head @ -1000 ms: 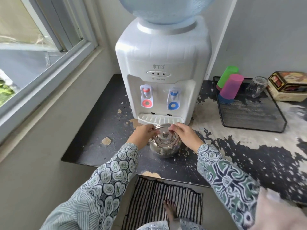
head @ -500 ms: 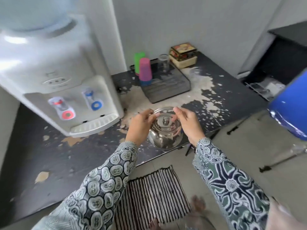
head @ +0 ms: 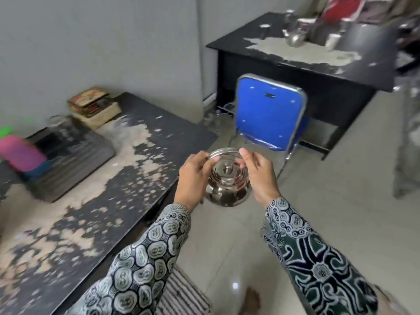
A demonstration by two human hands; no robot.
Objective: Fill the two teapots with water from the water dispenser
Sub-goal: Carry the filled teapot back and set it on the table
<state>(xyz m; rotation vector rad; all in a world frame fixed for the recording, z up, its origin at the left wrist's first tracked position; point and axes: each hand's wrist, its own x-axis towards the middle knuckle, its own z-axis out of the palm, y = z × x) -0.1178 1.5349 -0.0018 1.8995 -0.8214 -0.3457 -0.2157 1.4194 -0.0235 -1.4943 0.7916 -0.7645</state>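
Your left hand (head: pixel 193 178) and right hand (head: pixel 261 176) hold a steel teapot (head: pixel 227 185) by its handle (head: pixel 223 152), lid (head: pixel 228 170) on, in the air above the floor (head: pixel 329 212). Left of it: a black table (head: pixel 118 178) with flaking paint, carrying a dark tray (head: pixel 75 153), pink cup (head: pixel 21 155), green cup (head: pixel 5 130) and tin box (head: pixel 94 105). Ahead: a blue chair (head: pixel 269 112) at a second black desk (head: pixel 313 62); a second teapot (head: pixel 295 37) on it, blurred. Striped mat (head: pixel 181 296) below.
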